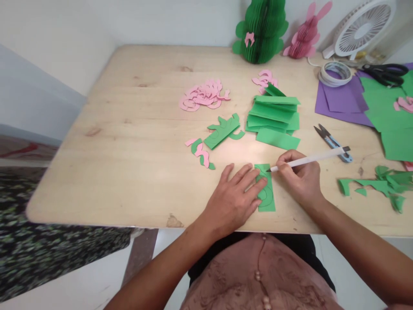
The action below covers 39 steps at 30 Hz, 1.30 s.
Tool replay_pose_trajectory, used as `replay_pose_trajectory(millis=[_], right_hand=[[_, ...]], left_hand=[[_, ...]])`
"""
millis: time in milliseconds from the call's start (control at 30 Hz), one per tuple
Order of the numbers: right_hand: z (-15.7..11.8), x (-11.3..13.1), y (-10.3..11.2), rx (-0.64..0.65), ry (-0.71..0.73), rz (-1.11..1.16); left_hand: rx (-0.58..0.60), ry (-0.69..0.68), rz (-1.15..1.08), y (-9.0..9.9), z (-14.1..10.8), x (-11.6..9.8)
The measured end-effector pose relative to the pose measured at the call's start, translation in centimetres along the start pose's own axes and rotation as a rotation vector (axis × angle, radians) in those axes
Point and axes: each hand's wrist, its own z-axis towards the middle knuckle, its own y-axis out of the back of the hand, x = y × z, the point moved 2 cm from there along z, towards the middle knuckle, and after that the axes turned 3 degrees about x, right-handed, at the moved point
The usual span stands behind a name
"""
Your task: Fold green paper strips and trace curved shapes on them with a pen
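Observation:
A small green paper strip (267,202) with drawn curved outlines lies on the table near its front edge. My left hand (235,200) rests flat over the strip's left side, fingers spread. My right hand (301,176) is closed around a white pen (314,157), whose dark tip touches or nearly touches the strip's upper right. Just beyond my hands sit a folded green piece with drawn lines (222,132), some pink and green cut-outs (201,154) and a pile of folded green paper strips (274,114).
Pink cut-outs (206,94) lie farther back. Blue thread snips (334,144), green scraps (383,185), purple paper (342,99), a tape roll (335,74) and black scissors (385,74) are at right. Behind stand a green honeycomb figure (264,30), a pink rabbit (306,36) and a white fan (363,30).

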Motion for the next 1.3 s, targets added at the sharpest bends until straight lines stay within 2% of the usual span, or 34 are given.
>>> replay_pose_trajectory(millis=[167,300,433,700,1300], right_hand=[[0.3,-0.4,0.0,0.001,-0.039,0.091],[0.2,0.2,0.4,0.106,-0.041,0.190],[-0.1,0.5,1.0,0.187,-0.063,0.149],[-0.6,-0.5,0.8,0.126,0.053,0.061],[-0.9,-0.7,0.3,0.129,0.097,-0.045]], left_hand=[[-0.009,0.004,0.003,-0.1,0.0,0.0],[-0.010,0.002,0.007,-0.3,-0.1,0.0],[-0.009,0.000,0.012,-0.4,-0.1,0.0],[-0.022,-0.006,0.014,-0.4,-0.1,0.0],[-0.001,0.000,0.003,-0.3,-0.1,0.0]])
